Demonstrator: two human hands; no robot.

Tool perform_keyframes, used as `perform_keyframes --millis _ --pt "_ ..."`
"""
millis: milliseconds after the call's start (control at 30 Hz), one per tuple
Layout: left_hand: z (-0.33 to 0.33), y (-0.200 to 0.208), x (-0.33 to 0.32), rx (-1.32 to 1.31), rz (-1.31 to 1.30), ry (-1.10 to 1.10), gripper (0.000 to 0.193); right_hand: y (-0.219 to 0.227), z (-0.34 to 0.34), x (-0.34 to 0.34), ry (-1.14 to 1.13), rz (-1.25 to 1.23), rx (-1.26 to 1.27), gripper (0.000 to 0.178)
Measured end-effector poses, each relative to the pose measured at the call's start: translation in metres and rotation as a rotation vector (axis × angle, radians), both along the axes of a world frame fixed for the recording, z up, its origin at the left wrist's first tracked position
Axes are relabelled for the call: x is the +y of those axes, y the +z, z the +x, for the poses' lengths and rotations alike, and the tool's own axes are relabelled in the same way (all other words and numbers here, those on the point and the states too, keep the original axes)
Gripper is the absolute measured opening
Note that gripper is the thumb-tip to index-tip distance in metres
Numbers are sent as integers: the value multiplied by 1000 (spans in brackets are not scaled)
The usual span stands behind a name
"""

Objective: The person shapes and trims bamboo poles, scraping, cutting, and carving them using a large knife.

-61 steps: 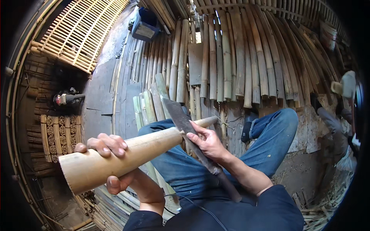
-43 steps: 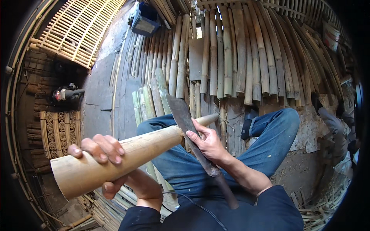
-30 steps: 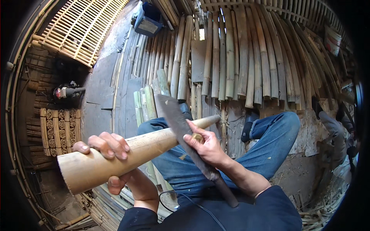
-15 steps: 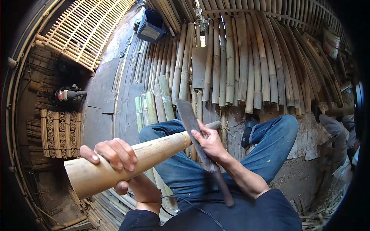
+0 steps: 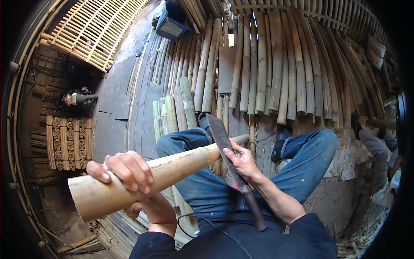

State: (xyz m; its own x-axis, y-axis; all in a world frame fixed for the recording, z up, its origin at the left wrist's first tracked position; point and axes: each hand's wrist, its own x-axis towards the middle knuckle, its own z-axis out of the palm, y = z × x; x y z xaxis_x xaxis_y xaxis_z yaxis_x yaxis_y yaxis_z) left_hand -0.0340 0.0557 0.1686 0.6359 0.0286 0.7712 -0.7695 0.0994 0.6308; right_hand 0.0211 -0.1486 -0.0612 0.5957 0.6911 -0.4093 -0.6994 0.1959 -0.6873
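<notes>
A thick bamboo tube slants across my lap, its wide cut end at the left and its narrower end beyond my knees. My left hand is wrapped over the wide part, with the thumb underneath. In my right hand I grip a machete by its dark blade, the thumb on the flat. The blade crosses over the tube near its narrower end; whether it touches the surface I cannot tell. Its dark handle points back to my belly, and no hand is on it.
Long bamboo poles lie side by side ahead. Shorter green pieces stand by my left knee. A blue bin is at the back, bundled sticks at the left. A thin cord loops across my lap.
The machete has shifted slightly to the right along the tube with my right hand. The tube's wide end and my left hand have moved a little left. The view has tilted slightly.
</notes>
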Motion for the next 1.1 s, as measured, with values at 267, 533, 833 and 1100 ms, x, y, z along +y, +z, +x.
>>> perform_keyframes --millis 267,533,833,1100 --pt "2 5 -3 12 23 25 71 86 -3 -3 83 264 -138 63" --pt "-16 -4 -24 64 -21 739 112 17 6 -2 -48 -31 -320 72" --pt "-26 1 -30 180 -211 610 59 -1 -6 11 32 -73 -259 68" --pt "-29 5 -27 182 -176 590 55 35 -7 12 62 25 -172 68"
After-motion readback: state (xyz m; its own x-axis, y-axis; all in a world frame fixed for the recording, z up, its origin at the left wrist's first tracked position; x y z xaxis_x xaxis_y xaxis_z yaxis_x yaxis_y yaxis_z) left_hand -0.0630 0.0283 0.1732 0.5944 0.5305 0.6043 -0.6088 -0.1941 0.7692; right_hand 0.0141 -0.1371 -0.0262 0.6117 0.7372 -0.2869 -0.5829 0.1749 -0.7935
